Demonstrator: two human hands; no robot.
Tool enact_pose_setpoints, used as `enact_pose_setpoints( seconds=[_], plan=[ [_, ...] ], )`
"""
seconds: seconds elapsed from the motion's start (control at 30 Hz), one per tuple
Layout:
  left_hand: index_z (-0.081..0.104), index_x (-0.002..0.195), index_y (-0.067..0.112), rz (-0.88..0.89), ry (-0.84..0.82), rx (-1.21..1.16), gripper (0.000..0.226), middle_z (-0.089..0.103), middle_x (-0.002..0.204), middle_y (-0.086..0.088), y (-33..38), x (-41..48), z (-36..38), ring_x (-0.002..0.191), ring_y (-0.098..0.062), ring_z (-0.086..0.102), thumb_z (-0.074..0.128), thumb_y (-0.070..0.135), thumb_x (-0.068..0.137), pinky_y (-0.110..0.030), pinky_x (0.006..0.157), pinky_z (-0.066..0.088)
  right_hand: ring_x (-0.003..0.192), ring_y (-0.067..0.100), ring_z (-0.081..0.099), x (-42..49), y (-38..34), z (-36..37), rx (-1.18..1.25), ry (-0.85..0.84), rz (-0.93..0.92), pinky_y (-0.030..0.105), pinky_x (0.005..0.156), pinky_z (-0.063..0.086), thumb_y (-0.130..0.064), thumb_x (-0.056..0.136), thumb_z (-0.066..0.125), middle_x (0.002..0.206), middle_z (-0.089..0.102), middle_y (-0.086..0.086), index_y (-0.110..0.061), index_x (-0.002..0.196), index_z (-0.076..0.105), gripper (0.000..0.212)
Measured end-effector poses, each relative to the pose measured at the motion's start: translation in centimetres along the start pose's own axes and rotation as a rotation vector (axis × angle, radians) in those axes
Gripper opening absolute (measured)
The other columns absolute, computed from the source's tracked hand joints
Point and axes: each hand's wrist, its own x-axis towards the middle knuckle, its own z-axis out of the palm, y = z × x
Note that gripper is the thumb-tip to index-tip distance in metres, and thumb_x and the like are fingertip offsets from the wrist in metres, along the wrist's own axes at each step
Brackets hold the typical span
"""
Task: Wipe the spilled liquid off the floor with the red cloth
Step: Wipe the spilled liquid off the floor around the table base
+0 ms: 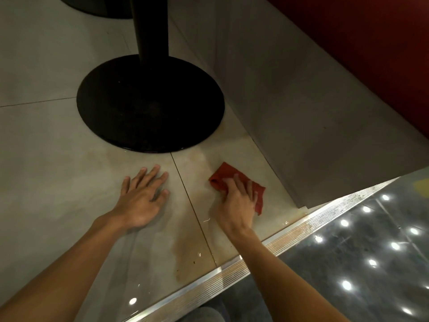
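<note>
Red cloth (pixel 228 174) on the floor (pixel 46 159), right of the tile seam. Right hand (pixel 236 201) presses it with flat fingers; left hand (pixel 141 196) is spread flat on the tile. Cloth looks soft, light and limp: press under the palm, lift by the bunched left edge. Spilled liquid (pixel 185 247) nearer.

We see a black round table base (pixel 151 105) with its post (pixel 152 26) just beyond the left hand (pixel 141 196); a ribbed metal strip (pixel 290 233) runs near the right hand (pixel 236 201), a grey plinth (pixel 313 124) beyond it.
</note>
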Motion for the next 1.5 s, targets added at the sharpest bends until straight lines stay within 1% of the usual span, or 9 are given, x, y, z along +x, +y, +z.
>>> enact_pose_setpoints(
  seconds=[0.13,0.27,0.33,0.4,0.53,0.67,0.87,1.2,1.5],
  plan=[
    [0.007,0.149,0.046,-0.008,0.002,-0.009,0.057,-0.017,0.152,0.028,0.0,0.1,0.0,0.143,-0.004,-0.021,0.016,0.06,0.095,-0.041,0.117,-0.013,0.146,0.021,0.02,-2.3,0.4,-0.2,0.046,-0.107,-0.117,0.046,0.121,0.005,-0.052,0.083,0.044,0.148,0.044,-0.006,-0.033,0.118,0.062,0.044],
    [0.006,0.15,0.045,0.002,0.0,-0.012,0.057,-0.017,0.153,0.026,-0.1,0.0,0.1,0.143,-0.004,-0.022,0.016,0.06,0.096,-0.041,0.117,-0.014,0.124,0.015,0.049,-2.7,1.6,-1.7,0.072,-0.037,-0.07,0.045,0.114,0.029,-0.054,0.086,0.049,0.115,0.064,-0.007,-0.027,0.08,0.065,0.033],
    [0.005,0.15,0.044,0.006,0.001,-0.012,0.058,-0.017,0.154,0.025,-0.1,0.0,0.1,0.143,-0.004,-0.022,0.015,0.06,0.095,-0.041,0.117,-0.015,0.114,0.02,0.052,-2.8,2.1,-2.1,0.013,-0.036,-0.035,0.042,0.101,0.046,-0.05,0.087,0.061,0.12,0.053,-0.003,-0.023,0.093,0.061,0.027],
    [0.005,0.15,0.045,0.008,-0.003,-0.015,0.058,-0.017,0.154,0.025,-0.1,0.0,0.1,0.142,-0.004,-0.023,0.015,0.06,0.095,-0.041,0.116,-0.015,0.123,0.024,0.045,-3.0,2.5,-2.5,-0.019,-0.056,0.007,0.042,0.099,0.049,-0.051,0.085,0.065,0.136,0.036,0.002,-0.02,0.118,0.055,0.047],
    [0.005,0.15,0.045,0.007,0.005,-0.013,0.057,-0.017,0.154,0.025,-0.2,0.0,0.1,0.142,-0.003,-0.023,0.017,0.059,0.096,-0.04,0.116,-0.016,0.142,0.027,0.027,-3.0,2.7,-2.4,-0.212,-0.106,0.037,0.046,0.118,0.024,-0.061,0.091,0.047,0.153,0.028,0.007,-0.017,0.145,0.037,0.07],
    [0.004,0.15,0.044,0.014,0.01,-0.001,0.058,-0.019,0.153,0.026,-0.2,0.0,0.3,0.141,-0.003,-0.025,0.015,0.06,0.095,-0.04,0.116,-0.017,0.15,0.027,0.002,-3.4,3.7,-2.7,-0.236,-0.247,-0.044,0.048,0.122,0.006,-0.057,0.095,0.04,0.162,0.01,0.003,-0.02,0.151,0.024,0.069],
    [0.004,0.149,0.046,0.014,0.004,-0.016,0.057,-0.021,0.151,0.028,-0.4,0.0,0.2,0.14,-0.001,-0.026,0.017,0.06,0.095,-0.038,0.115,-0.017,0.149,0.022,0.008,-2.5,7.1,-5.4,-0.253,-0.415,-0.17,0.046,0.119,0.023,-0.049,0.09,0.058,0.161,0.01,-0.007,-0.029,0.151,0.024,0.073],
    [0.004,0.149,0.047,0.024,-0.01,-0.032,0.056,-0.02,0.151,0.028,-0.5,0.0,0.0,0.14,-0.001,-0.025,0.019,0.059,0.096,-0.037,0.115,-0.017,0.118,0.017,0.046,-0.9,9.1,-7.5,-0.175,-0.333,-0.191,0.019,0.096,0.042,-0.021,0.071,0.073,0.134,0.037,-0.005,-0.027,0.136,0.046,0.071],
    [0.007,0.15,0.044,0.027,0.01,-0.009,0.057,-0.012,0.158,0.021,0.1,-0.3,-0.3,0.143,-0.004,-0.02,0.023,0.057,0.097,-0.038,0.117,-0.012,0.083,-0.001,0.063,-0.6,9.6,-9.5,0.09,-0.204,-0.133,0.002,0.07,0.043,-0.025,0.071,0.08,0.095,0.066,-0.019,-0.033,0.113,0.067,0.045]
  ],
)
